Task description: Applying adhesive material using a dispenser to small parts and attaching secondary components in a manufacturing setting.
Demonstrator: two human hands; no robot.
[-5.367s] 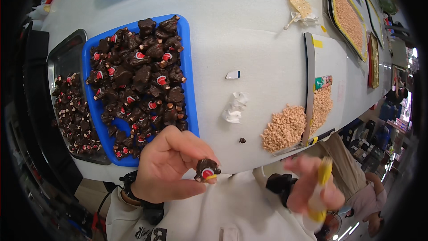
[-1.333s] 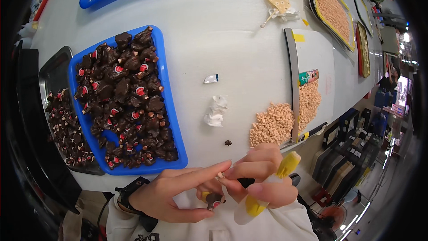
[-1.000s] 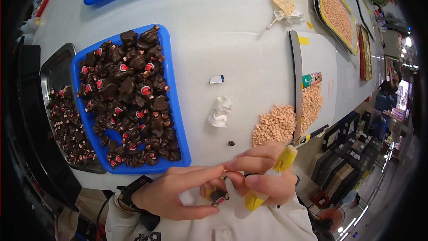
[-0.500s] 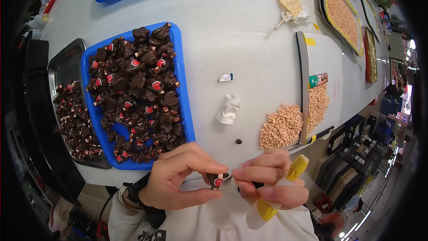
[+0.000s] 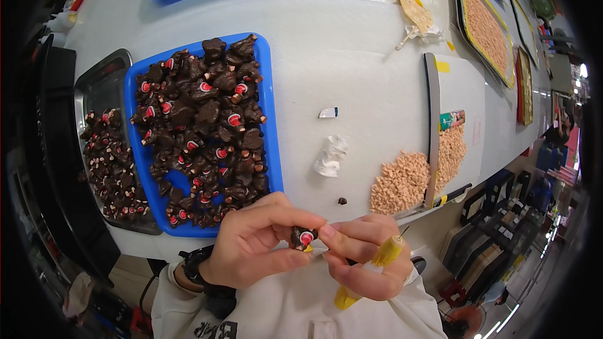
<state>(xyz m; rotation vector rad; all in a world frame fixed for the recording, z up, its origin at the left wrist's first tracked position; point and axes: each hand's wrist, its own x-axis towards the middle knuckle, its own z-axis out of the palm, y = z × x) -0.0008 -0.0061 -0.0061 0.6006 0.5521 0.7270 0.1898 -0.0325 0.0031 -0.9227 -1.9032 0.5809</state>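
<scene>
Close above my lap, my left hand [image 5: 254, 242] pinches a small dark brown figurine [image 5: 303, 236] with a red and white patch between thumb and forefinger. My right hand [image 5: 367, 254] is closed around a small yellow and white applicator bottle [image 5: 389, 251], whose thin needle tip points up and to the right. The right thumb and forefinger come together beside the figurine; whether they pinch a tiny piece cannot be made out. A blue tray [image 5: 271, 119] full of similar brown figurines, several with red patches, stands beyond my left hand.
A grey metal tray [image 5: 102, 81] of smaller brown figurines sits far left. Tiny beige pieces lie in a heap [image 5: 400, 183] beside a pale board [image 5: 465, 88]. Crumpled white material [image 5: 331, 156], a small packet [image 5: 328, 112] and a brown bit [image 5: 342, 201] lie mid-table.
The figurine has been turned in my left fingers, its red patch now facing up more. My right hand has tilted the bottle, bringing its needle tip into sight. The view has shifted slightly.
</scene>
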